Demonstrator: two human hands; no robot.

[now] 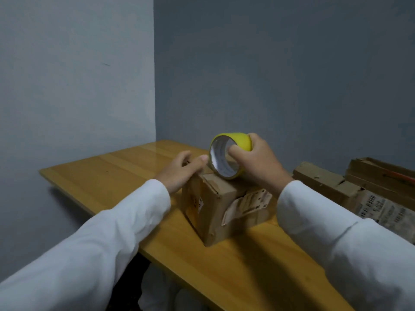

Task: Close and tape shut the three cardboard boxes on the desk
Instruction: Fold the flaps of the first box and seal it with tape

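A small brown cardboard box (224, 212) with a torn label stands on the wooden desk (107, 173), its flaps down. My right hand (258, 162) grips a yellow tape roll (226, 153), thumb through the core, and holds it upright on the box's top. My left hand (182, 171) lies on the box's far left top edge, thumb stretched toward the roll. Whether a tape end is under it is hidden. Two more cardboard boxes sit to the right: one with barcode labels (332, 187) and one at the frame edge (381, 173).
The desk stands in a corner of grey walls (269, 75). Bare desk surface stretches to the left of the small box and in front of it. The desk's near edge runs diagonally below my forearms.
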